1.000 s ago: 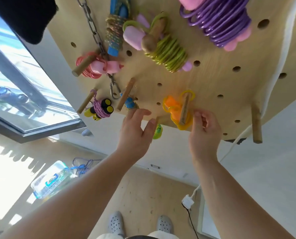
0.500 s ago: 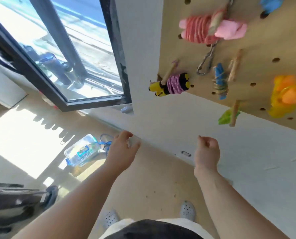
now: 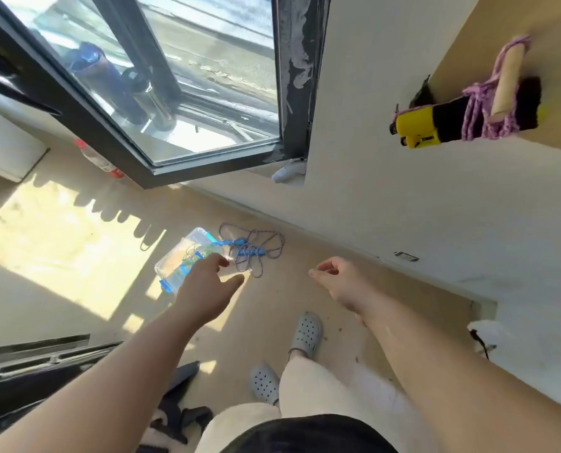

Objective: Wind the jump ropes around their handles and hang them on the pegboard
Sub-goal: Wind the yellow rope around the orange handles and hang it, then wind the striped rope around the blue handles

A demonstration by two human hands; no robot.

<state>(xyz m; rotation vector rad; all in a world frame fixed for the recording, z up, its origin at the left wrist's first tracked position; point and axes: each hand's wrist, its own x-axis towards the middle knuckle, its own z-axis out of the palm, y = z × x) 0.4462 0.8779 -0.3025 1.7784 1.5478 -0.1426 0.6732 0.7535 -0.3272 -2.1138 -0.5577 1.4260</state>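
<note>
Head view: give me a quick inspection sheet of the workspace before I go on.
Surface: tan floor, sunlit patches at left.
Job's things: loose blue-handled jump rope on floor; purple rope with yellow-black handles hung on pegboard peg.
Clutter: clear plastic box beside the rope; dark items at lower left.
Grippers: left hand and right hand both empty, above floor.
Cables: black cord by wall at right.
Surroundings: open window, white wall.

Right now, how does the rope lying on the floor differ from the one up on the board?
The blue-handled rope sprawls in loose loops on the floor; the purple rope is wound tight around its yellow and black handles. The blue-handled rope lies by a clear box; the purple rope hangs from a wooden peg. Neither is held.
</note>
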